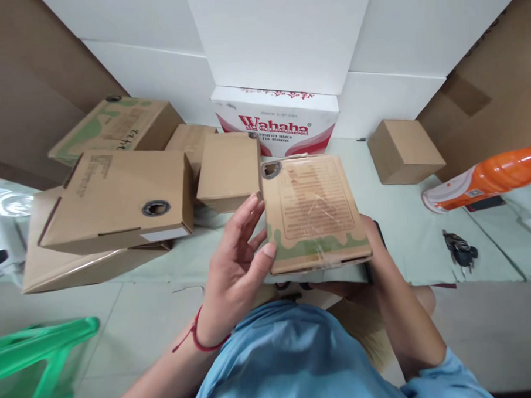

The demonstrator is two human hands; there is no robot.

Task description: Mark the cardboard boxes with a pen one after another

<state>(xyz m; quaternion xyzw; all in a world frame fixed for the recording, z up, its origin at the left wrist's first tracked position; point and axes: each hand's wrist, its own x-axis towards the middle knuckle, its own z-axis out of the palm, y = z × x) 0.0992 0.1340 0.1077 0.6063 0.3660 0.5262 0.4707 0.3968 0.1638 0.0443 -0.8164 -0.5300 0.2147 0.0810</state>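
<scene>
While the left hand (233, 265) presses its open fingers against the near-left edge of a taped box (314, 211), the right hand (373, 247) grips it from beneath, above the lap. Several boxes (120, 199) already lie piled to the left; this one remains unplaced.

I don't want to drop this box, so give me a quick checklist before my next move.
1. Left hand on the box: ok, thumb and fingers touch its left edge.
2. Right hand supporting it: ok, under the right side, mostly hidden.
3. Box closed: ok, clear tape across the top.
4. Box clear of the other cartons: ok, held apart.
5. Underside condition: cannot tell, hidden.
6. Keys out of the way: ok, on the floor to the right.
</scene>
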